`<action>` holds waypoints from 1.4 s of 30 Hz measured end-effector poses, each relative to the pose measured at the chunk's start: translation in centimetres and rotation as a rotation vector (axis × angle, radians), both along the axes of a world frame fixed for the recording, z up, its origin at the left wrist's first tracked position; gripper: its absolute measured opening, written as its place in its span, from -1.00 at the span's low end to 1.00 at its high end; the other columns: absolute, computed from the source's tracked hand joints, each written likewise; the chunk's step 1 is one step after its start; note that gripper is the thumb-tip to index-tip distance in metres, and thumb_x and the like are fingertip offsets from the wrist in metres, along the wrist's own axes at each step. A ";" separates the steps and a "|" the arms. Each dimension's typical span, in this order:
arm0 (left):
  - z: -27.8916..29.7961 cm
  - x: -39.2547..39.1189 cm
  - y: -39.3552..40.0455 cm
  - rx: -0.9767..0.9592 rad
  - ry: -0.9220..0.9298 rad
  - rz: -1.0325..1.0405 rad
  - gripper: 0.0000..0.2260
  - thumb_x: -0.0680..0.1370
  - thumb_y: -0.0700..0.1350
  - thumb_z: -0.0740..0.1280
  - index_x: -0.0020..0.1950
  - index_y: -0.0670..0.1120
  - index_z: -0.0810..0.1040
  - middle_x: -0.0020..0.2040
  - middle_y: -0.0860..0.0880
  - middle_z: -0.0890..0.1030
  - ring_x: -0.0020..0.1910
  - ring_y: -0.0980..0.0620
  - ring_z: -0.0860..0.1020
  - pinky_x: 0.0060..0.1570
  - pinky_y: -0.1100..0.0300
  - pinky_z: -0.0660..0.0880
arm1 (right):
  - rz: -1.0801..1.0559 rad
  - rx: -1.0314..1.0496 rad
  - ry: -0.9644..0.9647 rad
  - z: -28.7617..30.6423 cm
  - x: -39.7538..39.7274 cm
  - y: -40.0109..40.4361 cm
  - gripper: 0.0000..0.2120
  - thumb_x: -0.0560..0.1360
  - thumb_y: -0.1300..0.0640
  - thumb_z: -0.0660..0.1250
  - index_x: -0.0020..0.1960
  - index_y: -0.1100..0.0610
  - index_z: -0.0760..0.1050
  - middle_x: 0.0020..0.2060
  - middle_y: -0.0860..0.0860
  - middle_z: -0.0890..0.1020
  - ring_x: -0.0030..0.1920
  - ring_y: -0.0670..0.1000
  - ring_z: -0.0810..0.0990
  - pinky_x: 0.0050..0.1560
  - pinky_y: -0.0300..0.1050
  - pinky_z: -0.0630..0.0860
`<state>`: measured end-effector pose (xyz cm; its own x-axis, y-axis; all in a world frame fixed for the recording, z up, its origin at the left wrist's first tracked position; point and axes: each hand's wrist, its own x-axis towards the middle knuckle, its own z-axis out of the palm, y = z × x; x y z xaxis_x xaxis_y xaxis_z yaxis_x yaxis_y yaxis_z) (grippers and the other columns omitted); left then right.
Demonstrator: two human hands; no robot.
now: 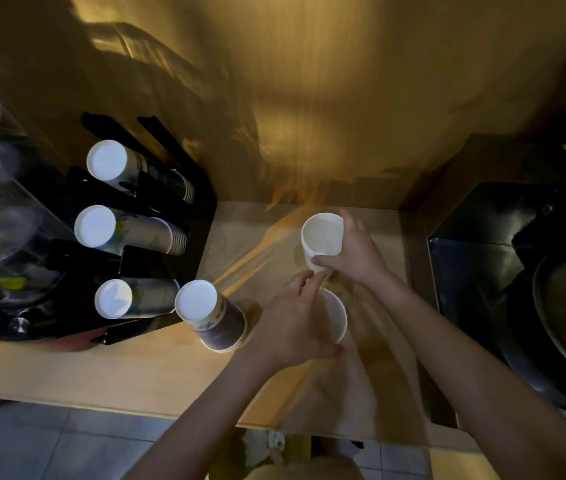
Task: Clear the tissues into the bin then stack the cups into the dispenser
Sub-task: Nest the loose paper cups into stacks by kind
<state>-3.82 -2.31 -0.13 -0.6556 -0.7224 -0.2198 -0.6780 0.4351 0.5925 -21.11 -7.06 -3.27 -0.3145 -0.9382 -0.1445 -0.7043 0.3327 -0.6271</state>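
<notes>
The right hand point(354, 251) is wrapped around an upright white paper cup point(321, 237), mouth up, over the middle of the wooden desk point(136, 368). Just in front, the left hand point(292, 320) grips a second white cup point(337, 318). An upturned dark cup point(210, 315) stands beside the black cup dispenser point(157, 216), which holds three stacks.

Both hands point(293, 320) point(356, 249) curled, gripping
</notes>
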 end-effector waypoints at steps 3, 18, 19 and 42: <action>-0.3 -0.1 -0.2 -0.010 0.022 0.001 -0.04 0.21 0.07 0.54 0.48 -0.01 0.09 0.41 -0.05 0.25 0.36 -0.04 0.30 0.31 0.06 0.35 | -0.048 -0.055 -0.029 0.5 -0.9 1.1 -0.05 0.21 -0.03 0.55 0.44 0.08 0.11 0.38 0.12 0.33 0.34 0.14 0.35 0.21 -0.01 0.36; 0.4 -0.9 -5.6 -0.080 0.022 0.180 -0.20 0.29 -0.03 0.51 0.43 -0.12 0.22 0.38 -0.15 0.29 0.35 -0.12 0.32 0.29 0.09 0.30 | -0.082 0.021 -0.008 0.3 -2.0 8.9 -0.06 0.22 0.00 0.55 0.45 0.12 0.13 0.39 0.08 0.32 0.34 0.10 0.35 0.27 -0.01 0.33; 0.4 -0.8 -5.7 -0.078 0.028 0.186 -0.20 0.30 -0.03 0.51 0.43 -0.12 0.21 0.38 -0.15 0.30 0.35 -0.12 0.31 0.28 0.09 0.30 | -0.083 0.029 -0.005 0.3 -2.0 9.0 -0.06 0.23 0.01 0.55 0.45 0.12 0.13 0.39 0.08 0.32 0.35 0.10 0.35 0.28 -0.02 0.33; 2.7 10.5 0.1 -0.174 0.496 0.515 -0.83 0.43 -0.08 0.31 0.02 0.06 0.50 -0.21 0.15 0.59 -0.22 0.27 0.56 -0.24 0.44 0.45 | 0.182 -0.398 -0.250 7.8 10.5 6.8 -0.67 0.47 0.20 0.29 0.23 0.07 0.46 0.08 -0.02 0.58 0.06 -0.17 0.47 0.08 -0.30 0.39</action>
